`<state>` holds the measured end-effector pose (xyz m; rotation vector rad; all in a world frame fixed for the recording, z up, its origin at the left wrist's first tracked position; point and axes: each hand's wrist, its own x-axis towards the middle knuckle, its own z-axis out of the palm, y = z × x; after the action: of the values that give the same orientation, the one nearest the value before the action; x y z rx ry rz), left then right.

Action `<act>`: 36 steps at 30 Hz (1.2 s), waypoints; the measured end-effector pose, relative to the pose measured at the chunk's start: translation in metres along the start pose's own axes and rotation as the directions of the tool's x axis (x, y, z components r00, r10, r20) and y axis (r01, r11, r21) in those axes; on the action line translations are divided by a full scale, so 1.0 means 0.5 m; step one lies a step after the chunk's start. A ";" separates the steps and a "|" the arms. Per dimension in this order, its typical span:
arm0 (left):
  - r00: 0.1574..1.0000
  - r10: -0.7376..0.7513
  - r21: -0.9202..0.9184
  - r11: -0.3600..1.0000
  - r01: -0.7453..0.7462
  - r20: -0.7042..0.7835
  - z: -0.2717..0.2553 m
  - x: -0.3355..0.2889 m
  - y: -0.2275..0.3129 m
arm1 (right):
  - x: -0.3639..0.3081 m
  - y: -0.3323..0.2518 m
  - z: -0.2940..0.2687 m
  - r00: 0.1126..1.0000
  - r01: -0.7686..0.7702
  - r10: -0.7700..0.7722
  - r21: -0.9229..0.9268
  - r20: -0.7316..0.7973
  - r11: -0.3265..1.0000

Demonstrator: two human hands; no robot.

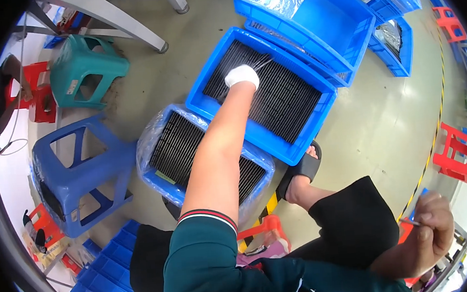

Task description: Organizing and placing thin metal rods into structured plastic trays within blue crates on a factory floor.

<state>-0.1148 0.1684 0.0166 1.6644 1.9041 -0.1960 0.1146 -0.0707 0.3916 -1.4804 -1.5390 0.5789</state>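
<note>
My left hand (242,77), in a white glove, reaches into a blue plastic bin (294,151) lined with rows of thin dark rods (279,101). Its fingers look closed around a thin greyish rod (263,64), whose end sticks out past the glove at a different slant from the rows; the fingertips are hidden by the back of the hand. Off to the lower right, my bare right hand (431,232) is raised and closed, pinching a small thin stick-like piece (409,221). I cannot make out its kind.
A second plastic-wrapped bin (146,172) of dark rods stands nearer, under my left forearm. Large blue crates (325,23) are stacked at the far side. Blue (76,175) and green (87,69) stools stand left. My sandaled foot (304,168) is beside the gloved hand's bin.
</note>
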 end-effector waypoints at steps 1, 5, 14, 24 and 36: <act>0.998 0.046 -0.039 0.998 -0.045 0.048 -0.009 -0.003 -0.024 | 0.000 -0.008 0.003 1.000 0.012 -0.012 0.024 -0.004 1.000; 0.643 0.407 -0.642 -0.160 0.749 0.649 -0.007 -0.137 -0.062 | -0.007 -0.038 0.004 1.000 0.008 -0.008 0.076 0.005 0.997; 0.869 0.482 -0.614 -0.721 0.321 -0.113 -0.100 -0.588 -0.123 | -0.044 -0.130 0.065 0.979 -0.097 0.013 0.411 0.203 0.906; 0.937 0.142 -0.398 -0.917 0.003 -0.320 -0.228 -0.824 -0.202 | -0.071 -0.137 0.221 0.941 -0.205 -0.035 0.647 0.338 0.734; 0.931 -0.112 -0.291 -0.931 -0.221 -0.347 -0.310 -0.896 -0.158 | -0.142 -0.195 0.377 0.842 -0.539 0.153 0.814 0.517 0.216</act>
<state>-0.2241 -0.1561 0.3538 -0.1418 0.2597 1.8145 -0.1038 -0.1094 0.3603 -0.7078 -0.6571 1.7678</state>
